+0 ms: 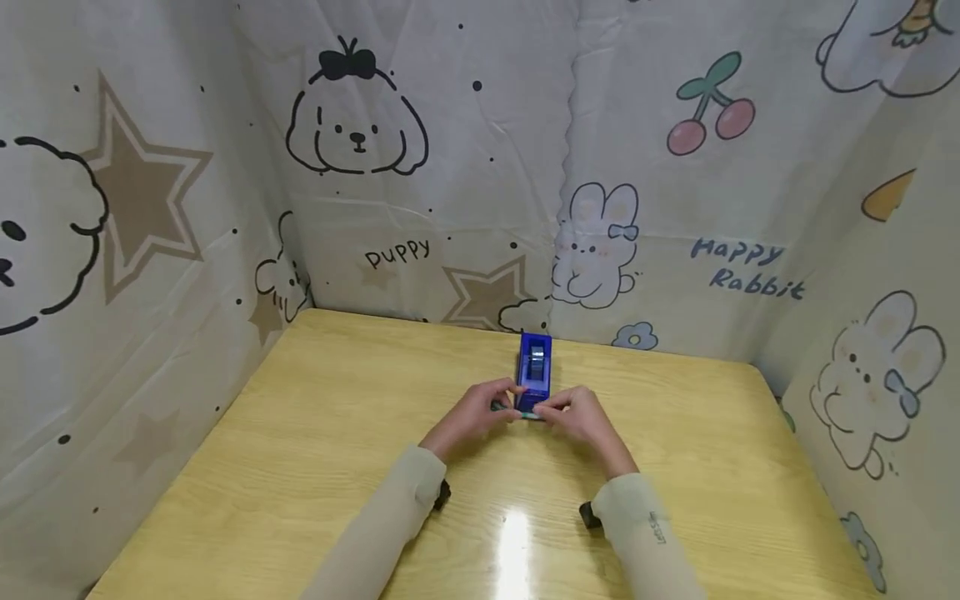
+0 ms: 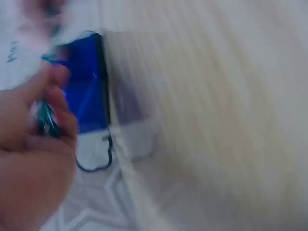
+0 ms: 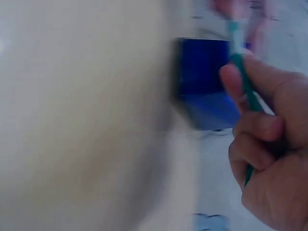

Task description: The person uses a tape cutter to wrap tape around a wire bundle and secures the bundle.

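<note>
A slim green pen-like stick (image 1: 529, 415) with a paler section lies between my two hands, low in front of a blue tape dispenser (image 1: 535, 385). My left hand (image 1: 480, 410) pinches its left end; in the left wrist view a shiny green part (image 2: 46, 119) shows within the curled fingers. My right hand (image 1: 579, 414) pinches the other side, and the green shaft (image 3: 252, 98) runs back through its fingers. Whether the stick is one piece or two, I cannot tell. The dispenser stands upright on the table, holding a roll of clear tape (image 1: 536, 363).
The light wooden table (image 1: 360, 375) reaches back to a printed cloth curtain (image 1: 465, 200), which also hangs along both sides. The dispenser stands near the table's back edge. Dark wrist cameras (image 1: 591, 516) sit at both cuffs. Both wrist views are blurred.
</note>
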Demonstrator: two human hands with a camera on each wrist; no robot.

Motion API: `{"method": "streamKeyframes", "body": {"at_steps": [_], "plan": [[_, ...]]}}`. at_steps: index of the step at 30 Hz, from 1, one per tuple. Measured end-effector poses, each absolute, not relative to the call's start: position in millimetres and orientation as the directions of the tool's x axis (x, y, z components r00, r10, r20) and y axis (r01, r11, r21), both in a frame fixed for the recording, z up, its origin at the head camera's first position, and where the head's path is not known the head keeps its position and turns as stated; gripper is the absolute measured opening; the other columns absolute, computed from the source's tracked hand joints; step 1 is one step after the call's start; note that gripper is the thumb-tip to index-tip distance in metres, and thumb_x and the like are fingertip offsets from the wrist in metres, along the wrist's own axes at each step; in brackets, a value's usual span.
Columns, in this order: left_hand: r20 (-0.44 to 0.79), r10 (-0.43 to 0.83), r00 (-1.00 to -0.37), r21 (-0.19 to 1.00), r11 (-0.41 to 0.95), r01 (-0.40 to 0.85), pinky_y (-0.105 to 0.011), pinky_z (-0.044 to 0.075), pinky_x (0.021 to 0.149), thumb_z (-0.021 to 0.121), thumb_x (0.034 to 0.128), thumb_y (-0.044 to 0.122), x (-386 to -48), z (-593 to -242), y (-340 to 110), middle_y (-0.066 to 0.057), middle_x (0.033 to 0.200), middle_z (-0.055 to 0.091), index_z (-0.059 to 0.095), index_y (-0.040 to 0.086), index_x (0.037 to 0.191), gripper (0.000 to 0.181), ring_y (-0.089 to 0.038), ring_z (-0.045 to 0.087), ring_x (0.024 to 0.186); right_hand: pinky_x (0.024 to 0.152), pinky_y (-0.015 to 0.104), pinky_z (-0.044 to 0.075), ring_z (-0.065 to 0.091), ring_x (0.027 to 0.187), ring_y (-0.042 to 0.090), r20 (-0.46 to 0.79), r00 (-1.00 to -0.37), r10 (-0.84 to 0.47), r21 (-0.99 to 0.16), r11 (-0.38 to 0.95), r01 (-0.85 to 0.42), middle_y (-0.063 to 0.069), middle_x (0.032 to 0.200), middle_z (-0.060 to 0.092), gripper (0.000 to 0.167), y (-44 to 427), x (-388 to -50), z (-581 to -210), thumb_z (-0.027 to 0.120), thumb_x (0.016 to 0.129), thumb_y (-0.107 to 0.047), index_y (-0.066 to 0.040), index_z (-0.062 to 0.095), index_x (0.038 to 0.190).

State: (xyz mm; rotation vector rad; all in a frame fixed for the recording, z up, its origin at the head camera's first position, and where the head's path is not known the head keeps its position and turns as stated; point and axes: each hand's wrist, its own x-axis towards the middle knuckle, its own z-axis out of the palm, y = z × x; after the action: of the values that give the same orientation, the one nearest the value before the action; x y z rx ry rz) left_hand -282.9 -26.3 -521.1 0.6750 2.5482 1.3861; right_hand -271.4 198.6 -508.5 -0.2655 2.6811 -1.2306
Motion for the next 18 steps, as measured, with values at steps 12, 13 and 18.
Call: {"method": "streamKeyframes", "body": {"at_steps": [12, 13, 18], "plan": [[0.061, 0.431, -0.9, 0.836, 0.47, 0.282, -0.03, 0.053, 0.082, 0.075, 0.0956, 0.017, -277, -524, -25, 0.0, 0.095, 0.07, 0.072, 0.017, 0.125, 0.03, -0.012, 0.061, 0.088, 0.059, 0.027, 0.041, 0.058, 0.073, 0.016, -0.024, -0.984, -0.178, -0.753, 0.651, -0.1, 0.002, 0.08, 0.075, 0.016, 199, -263, -509, 0.078, 0.094, -0.03, -0.015, 0.085, 0.094], [0.062, 0.432, -0.9, 0.836, 0.47, 0.283, -0.029, 0.052, 0.081, 0.076, 0.0954, 0.016, -277, -524, -25, 0.0, 0.096, 0.07, 0.072, 0.016, 0.125, 0.03, -0.012, 0.062, 0.087, 0.059, 0.027, 0.041, 0.058, 0.073, 0.016, -0.015, -0.984, -0.179, -0.754, 0.649, -0.107, 0.001, 0.079, 0.075, 0.016, 199, -264, -510, 0.079, 0.094, -0.03, -0.015, 0.085, 0.094], [0.055, 0.438, -0.897, 0.83, 0.479, 0.285, -0.027, 0.051, 0.079, 0.076, 0.095, 0.016, -278, -526, -27, -0.001, 0.097, 0.071, 0.072, 0.016, 0.125, 0.03, -0.01, 0.061, 0.086, 0.058, 0.025, 0.043, 0.061, 0.073, 0.015, 0.015, -0.982, -0.188, -0.763, 0.632, -0.133, 0.0, 0.078, 0.076, 0.014, 197, -263, -514, 0.08, 0.093, -0.027, -0.013, 0.085, 0.095]]}}
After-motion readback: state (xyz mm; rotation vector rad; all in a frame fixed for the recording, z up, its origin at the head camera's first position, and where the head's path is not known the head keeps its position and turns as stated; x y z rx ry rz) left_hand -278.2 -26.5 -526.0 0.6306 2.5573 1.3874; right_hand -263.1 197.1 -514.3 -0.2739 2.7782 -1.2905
